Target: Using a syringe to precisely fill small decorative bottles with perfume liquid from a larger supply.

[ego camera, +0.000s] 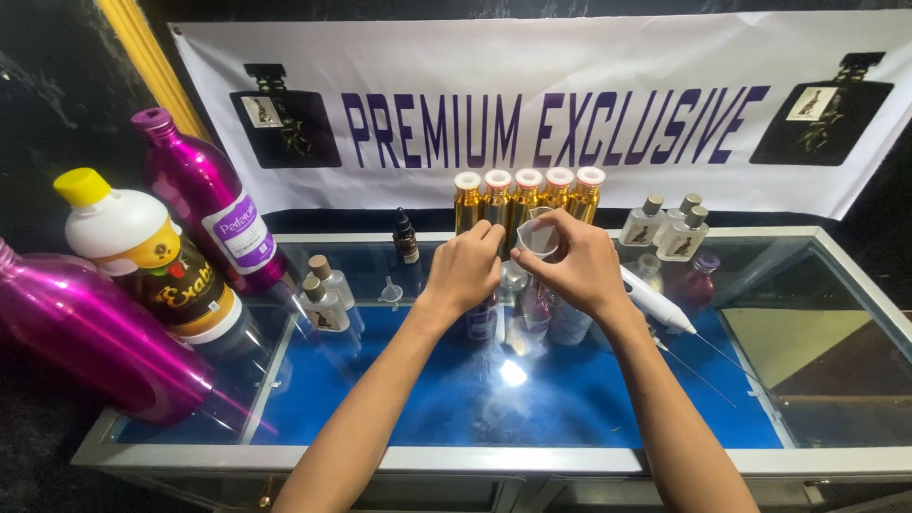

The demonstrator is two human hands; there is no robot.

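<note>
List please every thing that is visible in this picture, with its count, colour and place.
small beaker: one, clear, held up between both hands
gold bottles: five, white caps, row behind the hands
magenta bottles: two, large, far left
white bottle: one, yellow cap, left
dropper bottle: one, dark, back of the glass top
small clear bottles: three at back right, two more at left
funnel: one, clear, left of the hands
syringe: one, white, long needle, right of the hands
banner: one, white, on the wall
glass counter: one, blue inside
left hand: on the beaker
right hand: grips the beaker
</note>
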